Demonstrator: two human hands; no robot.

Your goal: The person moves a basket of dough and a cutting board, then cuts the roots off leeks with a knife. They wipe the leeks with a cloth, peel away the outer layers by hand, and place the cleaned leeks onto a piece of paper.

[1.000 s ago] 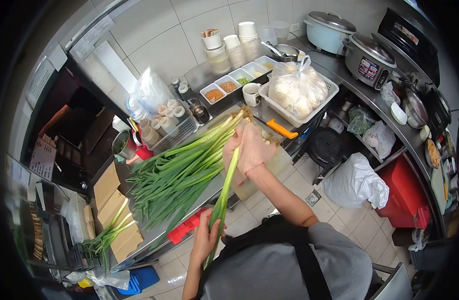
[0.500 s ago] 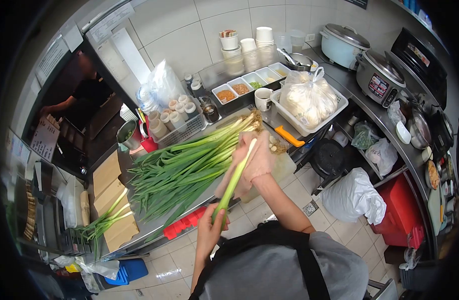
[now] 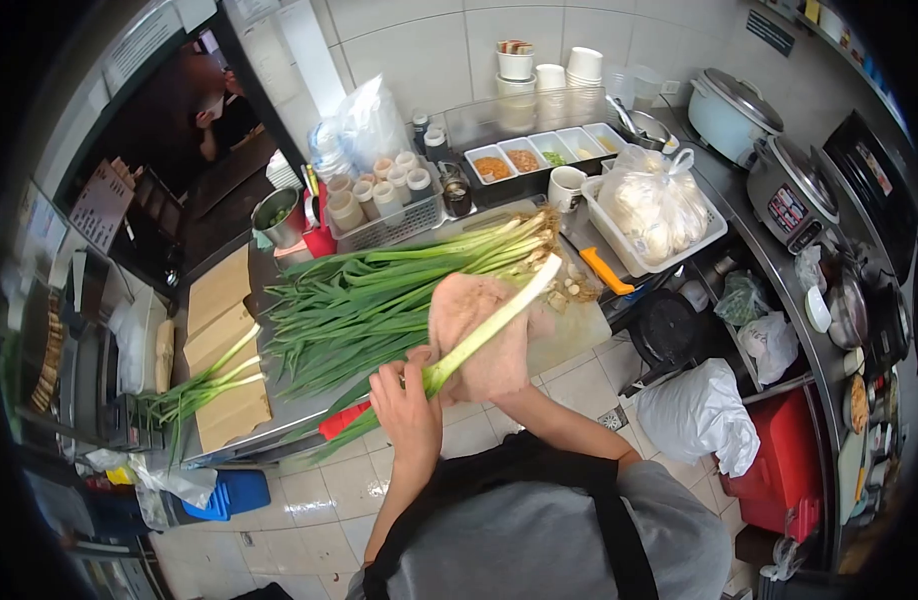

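My left hand (image 3: 409, 405) grips one long green onion stalk (image 3: 499, 315) at its green part, just off the counter's front edge. The stalk runs up and right to its white root end. It lies across my right hand (image 3: 479, 345), which holds the pale part from underneath over the cutting board (image 3: 579, 328). Just behind the hands, a big pile of green onions (image 3: 389, 290) lies on the steel counter, roots to the right. Cut root bits sit by the board's far corner.
An orange-handled knife (image 3: 607, 270) lies beside a white basket holding a bagged load (image 3: 654, 205). Behind are a mug (image 3: 564, 185), a condiment tray (image 3: 539, 160), a basket of bottles (image 3: 384, 205). A small onion bunch (image 3: 194, 385) lies left. Rice cookers (image 3: 734, 110) stand right; another person (image 3: 219, 110) is beyond the counter.
My left hand has risen from near my waist towards the counter, sliding up the stalk. The stalk has tilted from near upright to a slant. The view has shifted left.
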